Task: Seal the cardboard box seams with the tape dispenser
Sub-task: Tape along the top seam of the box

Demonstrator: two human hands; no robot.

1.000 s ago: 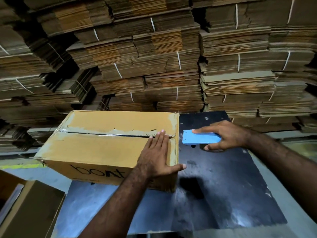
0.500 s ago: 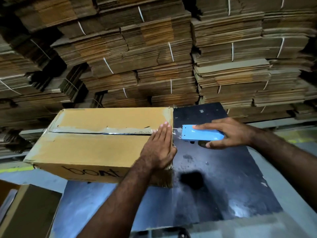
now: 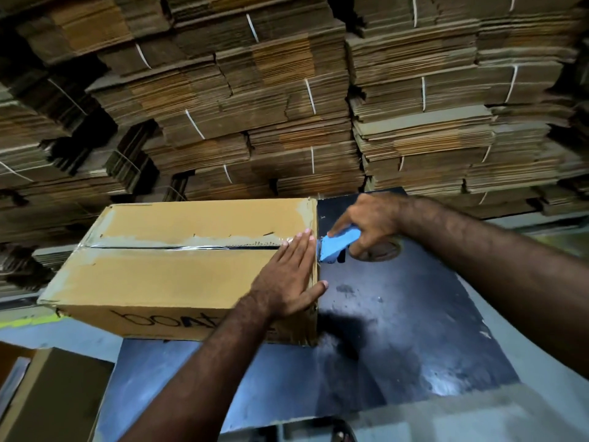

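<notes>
1. Cardboard box (image 3: 178, 275) lies on its long side on a dark surface (image 3: 398, 330), at the left part of it, with its top seam running left to right and "boat" printed on the near face.
2. Clear tape (image 3: 204, 245) lies shiny along the seam, reaching the right end of the box.
3. Left hand (image 3: 287, 279) rests flat on the right end of the box top, fingers straight and together pointing toward the far side, thumb spread out over the right edge.
4. Right hand (image 3: 369, 224) grips a blue tape dispenser (image 3: 336, 247) just beside the right end of the box, fingers curled round its body and the forefinger laid along its top.
5. Dispenser is tilted, its front end down at the box's right edge, level with the seam; whether it touches the cardboard cannot be told.
6. Bundles of flattened cardboard (image 3: 287, 106), tied with white straps, are stacked high along the far side.
7. Another brown box (image 3: 47, 393) shows at the near left corner, below the surface.
</notes>
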